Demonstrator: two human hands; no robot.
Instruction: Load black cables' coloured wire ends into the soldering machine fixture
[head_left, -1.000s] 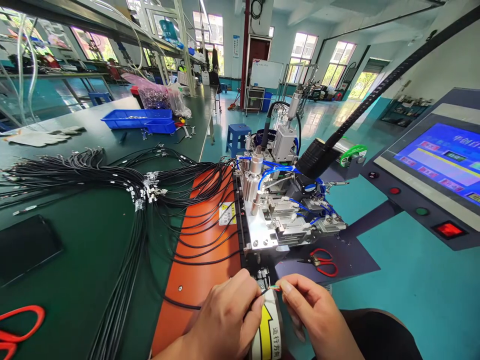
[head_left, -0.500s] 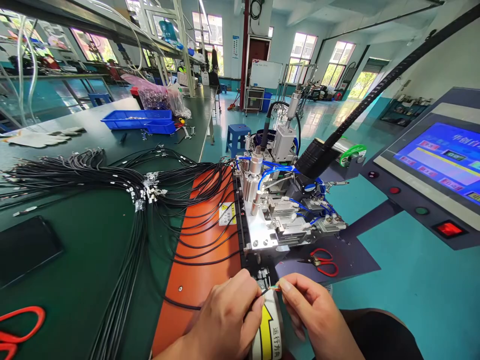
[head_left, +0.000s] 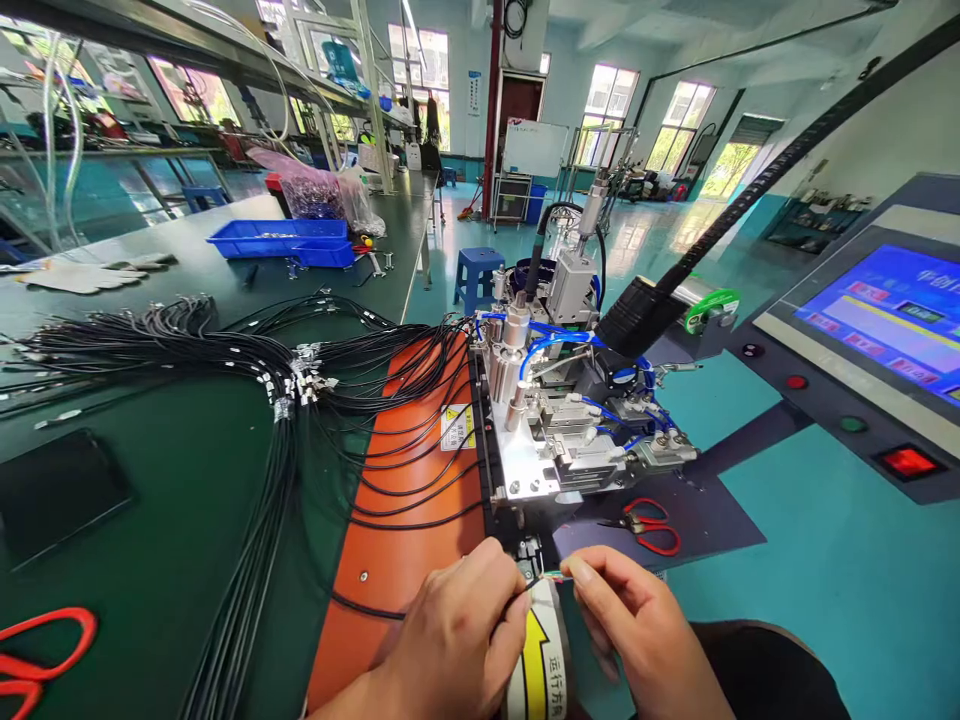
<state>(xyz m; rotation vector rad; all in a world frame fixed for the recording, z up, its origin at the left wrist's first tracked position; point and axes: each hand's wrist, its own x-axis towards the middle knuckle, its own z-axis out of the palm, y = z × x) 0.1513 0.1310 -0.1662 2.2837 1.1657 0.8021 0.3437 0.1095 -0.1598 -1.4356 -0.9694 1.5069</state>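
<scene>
My left hand (head_left: 457, 640) pinches the end of a black cable (head_left: 360, 606) that trails left over the orange plate (head_left: 405, 500). My right hand (head_left: 637, 630) pinches the thin coloured wire ends (head_left: 553, 576) sticking out of that cable. Both hands meet at the front slot of a small metal machine (head_left: 555, 440) with blue air hoses. Just below the fingers is a white label with a yellow arrow (head_left: 541, 660).
A large bundle of black cables (head_left: 187, 350) spreads over the green bench (head_left: 150, 500). Red scissors (head_left: 649, 525) lie right of the machine, another red pair (head_left: 37, 655) at lower left. A touchscreen panel (head_left: 877, 330) stands right. A blue tray (head_left: 281, 240) sits far back.
The view has shifted slightly right. Both hands stay pinched together on the wire ends at the machine's front, with almost no movement.
</scene>
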